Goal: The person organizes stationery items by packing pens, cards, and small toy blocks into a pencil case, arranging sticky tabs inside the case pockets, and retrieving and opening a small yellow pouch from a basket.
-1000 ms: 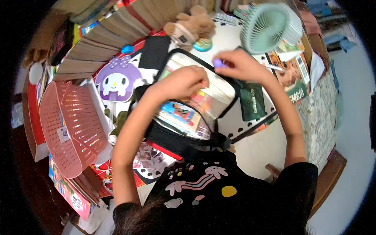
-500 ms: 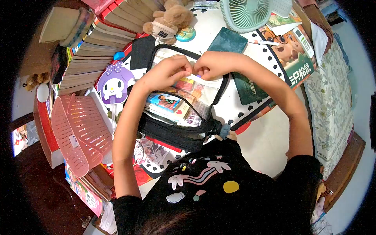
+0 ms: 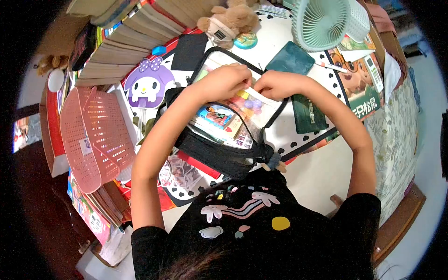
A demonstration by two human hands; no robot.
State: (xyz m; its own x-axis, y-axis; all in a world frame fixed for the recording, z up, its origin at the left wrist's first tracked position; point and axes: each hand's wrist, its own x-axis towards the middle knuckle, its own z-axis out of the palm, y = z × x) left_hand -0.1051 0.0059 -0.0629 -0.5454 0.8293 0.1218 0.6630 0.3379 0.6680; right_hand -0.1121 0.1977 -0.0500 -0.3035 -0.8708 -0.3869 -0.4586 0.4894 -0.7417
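Note:
A black bag (image 3: 212,151) lies open on the desk, its lid folded back. Inside the lid is a see-through pocket (image 3: 252,108) with a pale rim and colourful items showing through. My left hand (image 3: 227,83) pinches the pocket's rim, fingers curled. Just to its right, my right hand (image 3: 280,86) is closed at the same rim, its fingertips partly hidden. Small cards and a blue picture packet (image 3: 215,115) lie in the bag's main part, below my left hand. A small plush charm (image 3: 273,162) hangs at the bag's lower right corner.
Left of the bag are a purple character fan (image 3: 148,87) and a pink basket (image 3: 91,140). Behind stand a row of books (image 3: 126,46), a plush bear (image 3: 233,21) and a green fan (image 3: 323,23). Dark green booklets (image 3: 290,58) lie right.
My right hand, earlier raised with a small purple item, has come down to the pocket's rim beside my left hand. The purple item no longer shows in its fingers. The view has shifted.

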